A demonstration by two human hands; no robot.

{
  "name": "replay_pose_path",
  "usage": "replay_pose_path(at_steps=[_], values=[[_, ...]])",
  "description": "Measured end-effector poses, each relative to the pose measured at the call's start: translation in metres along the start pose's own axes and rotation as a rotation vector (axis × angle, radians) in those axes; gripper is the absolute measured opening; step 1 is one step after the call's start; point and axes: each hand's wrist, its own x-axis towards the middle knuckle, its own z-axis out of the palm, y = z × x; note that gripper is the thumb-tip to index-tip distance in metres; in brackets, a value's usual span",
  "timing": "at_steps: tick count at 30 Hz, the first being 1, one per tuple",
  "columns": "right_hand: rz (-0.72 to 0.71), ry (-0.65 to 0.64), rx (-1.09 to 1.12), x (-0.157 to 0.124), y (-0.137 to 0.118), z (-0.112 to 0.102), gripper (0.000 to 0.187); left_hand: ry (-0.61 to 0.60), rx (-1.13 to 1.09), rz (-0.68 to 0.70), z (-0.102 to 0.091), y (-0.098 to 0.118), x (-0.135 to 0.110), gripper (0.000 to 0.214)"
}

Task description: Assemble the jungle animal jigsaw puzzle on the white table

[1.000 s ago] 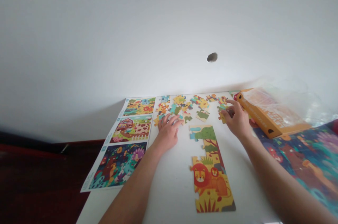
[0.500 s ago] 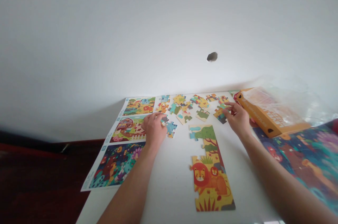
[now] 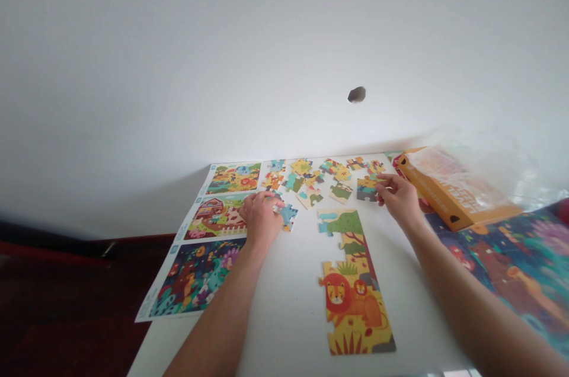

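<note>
On the white table lies a partly joined puzzle strip with a lion and a tree. My left hand rests closed at the left, its fingers on a small blue piece beside the picture sheet. My right hand pinches a green and blue puzzle piece just above the strip's top. Several loose pieces are scattered along the far edge between my two hands.
A sheet with three printed pictures hangs over the table's left edge. An orange box with clear plastic over it stands at the right. A dark finished puzzle lies in the right corner. A white wall with a hole rises behind.
My left hand drew back leftward from the loose pieces, dragging a blue piece with it. My right hand lifted a piece from the pile and carried it slightly left toward the strip.
</note>
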Motion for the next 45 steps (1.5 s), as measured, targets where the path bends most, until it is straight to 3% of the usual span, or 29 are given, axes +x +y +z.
replay_pose_path(at_steps=[4, 8, 13, 15, 19, 23, 30, 33, 38, 45], values=[[0.017, 0.001, -0.017, 0.003, 0.006, 0.0, 0.039, 0.026, -0.008, 0.017, -0.001, -0.001, 0.0, 0.038], [0.01, 0.064, -0.235, 0.005, 0.012, -0.004, 0.036, 0.05, 0.002, 0.014, -0.004, 0.0, 0.0, 0.035], [-0.198, 0.153, -0.626, 0.0, 0.005, -0.005, 0.036, 0.021, 0.038, 0.081, -0.007, 0.005, -0.001, 0.025], [-0.333, 0.041, -0.601, -0.007, -0.002, -0.001, 0.032, -0.018, 0.031, 0.153, -0.007, 0.006, -0.001, 0.022], [-0.594, -0.38, -0.489, -0.023, -0.015, 0.011, 0.032, -0.142, -0.005, 0.319, -0.011, 0.007, -0.003, 0.024], [-0.623, -0.591, -0.511, -0.032, -0.017, 0.02, 0.035, -0.289, -0.036, 0.477, -0.021, 0.008, -0.007, 0.031], [-0.619, -0.658, -0.514, -0.032, -0.017, 0.019, 0.045, -0.497, -0.216, 0.631, -0.031, 0.009, -0.01, 0.066], [-0.615, -0.673, -0.511, -0.032, -0.017, 0.019, 0.046, -0.55, -0.303, 0.625, -0.029, 0.006, -0.011, 0.073], [-0.624, -0.679, -0.509, -0.032, -0.016, 0.021, 0.046, -0.575, -0.334, 0.541, -0.021, 0.0, -0.01, 0.071], [-0.636, -0.679, -0.493, -0.034, -0.019, 0.022, 0.043, -0.511, -0.348, 0.524, -0.016, 0.008, -0.011, 0.069]])
